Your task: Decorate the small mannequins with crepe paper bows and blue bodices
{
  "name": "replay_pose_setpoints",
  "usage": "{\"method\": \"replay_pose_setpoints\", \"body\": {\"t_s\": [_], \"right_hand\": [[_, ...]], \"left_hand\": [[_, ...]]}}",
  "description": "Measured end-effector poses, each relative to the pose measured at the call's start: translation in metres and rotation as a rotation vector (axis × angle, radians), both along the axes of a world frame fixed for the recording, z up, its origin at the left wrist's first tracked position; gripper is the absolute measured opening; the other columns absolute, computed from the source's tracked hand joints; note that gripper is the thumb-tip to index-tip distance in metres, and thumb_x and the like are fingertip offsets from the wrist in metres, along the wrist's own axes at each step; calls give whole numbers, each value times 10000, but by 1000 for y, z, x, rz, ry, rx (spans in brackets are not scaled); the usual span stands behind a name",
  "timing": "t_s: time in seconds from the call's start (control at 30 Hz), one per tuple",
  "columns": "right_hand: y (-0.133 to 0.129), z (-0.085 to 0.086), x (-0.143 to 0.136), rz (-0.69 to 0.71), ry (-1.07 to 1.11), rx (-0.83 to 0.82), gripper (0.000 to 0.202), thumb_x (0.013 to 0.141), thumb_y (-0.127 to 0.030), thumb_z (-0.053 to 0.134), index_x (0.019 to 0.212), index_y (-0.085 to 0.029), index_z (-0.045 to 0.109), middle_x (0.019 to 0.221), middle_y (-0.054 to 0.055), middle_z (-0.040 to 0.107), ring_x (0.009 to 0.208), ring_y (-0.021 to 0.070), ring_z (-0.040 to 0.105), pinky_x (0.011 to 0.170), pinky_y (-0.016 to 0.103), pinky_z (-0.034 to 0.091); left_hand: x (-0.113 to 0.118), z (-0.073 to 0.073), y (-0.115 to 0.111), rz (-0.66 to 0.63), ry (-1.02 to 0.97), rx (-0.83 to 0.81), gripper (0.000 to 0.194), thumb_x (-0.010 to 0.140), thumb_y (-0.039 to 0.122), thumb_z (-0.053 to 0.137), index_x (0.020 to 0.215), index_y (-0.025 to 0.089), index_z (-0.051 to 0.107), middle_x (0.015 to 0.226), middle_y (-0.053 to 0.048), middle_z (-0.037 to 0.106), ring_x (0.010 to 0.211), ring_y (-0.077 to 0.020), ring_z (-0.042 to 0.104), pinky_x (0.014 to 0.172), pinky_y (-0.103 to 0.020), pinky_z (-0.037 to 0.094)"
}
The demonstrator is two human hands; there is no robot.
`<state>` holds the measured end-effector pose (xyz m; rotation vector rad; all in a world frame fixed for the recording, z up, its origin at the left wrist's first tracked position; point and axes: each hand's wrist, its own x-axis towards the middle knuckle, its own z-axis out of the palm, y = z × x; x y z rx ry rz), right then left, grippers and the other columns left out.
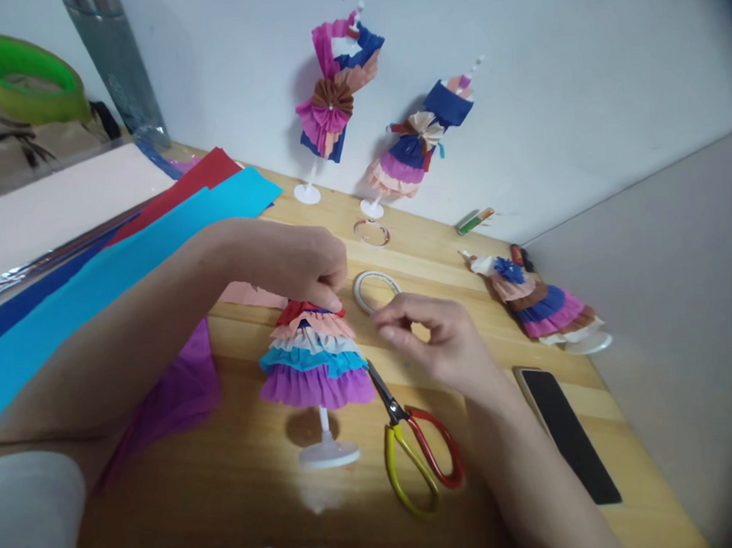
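My left hand (309, 265) is closed on the upper part of a miniature dress form (319, 364), and its fingers hide the top of it. The dress form wears a ruffled crepe-paper skirt with red, peach, white, blue and purple tiers. Its white round stand (328, 453) rests on the wooden table, tilted in view. To the right, my right hand (435, 336) is held in a pinch, thumb against forefinger; whatever lies between the fingertips is too small to make out. Just behind those fingertips lies a white tape roll (376, 290). Scissors (400, 425) with red and yellow handles lie below.
Paper sheets (213, 202) in blue and red spread at the left, near purple paper (184, 393). Two dressed forms (324, 103) stand by the wall; another dressed form (538, 301) lies at the right. A phone (568, 435) and second tape roll (372, 232) are on the table.
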<state>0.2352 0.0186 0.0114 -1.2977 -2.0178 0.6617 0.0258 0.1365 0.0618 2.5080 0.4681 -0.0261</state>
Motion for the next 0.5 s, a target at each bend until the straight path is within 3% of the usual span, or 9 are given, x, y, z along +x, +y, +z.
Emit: {"method": "replay_pose_setpoints", "body": {"t_s": [0.1, 0.2, 0.27, 0.37, 0.5], "right_hand": [[-15, 3, -19, 111, -66, 29, 163, 852, -295, 652, 751, -170, 625, 663, 10, 586, 586, 126, 529, 544, 253, 414], [-25, -2, -36, 76, -280, 158, 182, 822, -332, 673, 818, -156, 623, 741, 50, 601, 610, 153, 535, 539, 275, 410], [-27, -9, -42, 55, -340, 218, 119, 841, -269, 632, 815, -152, 624, 739, 57, 601, 612, 161, 547, 531, 275, 411], [-27, -17, -45, 85, -324, 257, 139, 884, -159, 538, 772, -155, 622, 706, 48, 588, 608, 151, 553, 545, 264, 432], [-27, -18, -43, 112, -245, 192, 153, 885, -134, 540, 757, -157, 620, 692, 35, 587, 581, 131, 535, 540, 253, 432]], "left_hand": [[-2, 9, -12, 1, -37, -66, 367, 724, 145, 661, 417, 157, 460, 423, 32, 430, 451, -85, 316, 480, -256, 194], [-3, 15, -24, -46, 60, -33, 411, 737, 149, 651, 406, 163, 408, 393, 38, 388, 444, -91, 282, 458, -265, 192], [-3, 19, -30, -61, 115, 38, 410, 744, 143, 629, 412, 166, 390, 400, 36, 384, 454, -96, 280, 465, -270, 210], [-5, 23, -32, -50, 118, 105, 392, 765, 170, 611, 431, 168, 407, 427, 32, 394, 465, -95, 283, 489, -273, 225], [-11, 19, -29, -42, 89, 86, 357, 769, 239, 632, 460, 176, 465, 460, 23, 447, 473, -99, 330, 508, -265, 262]]}}
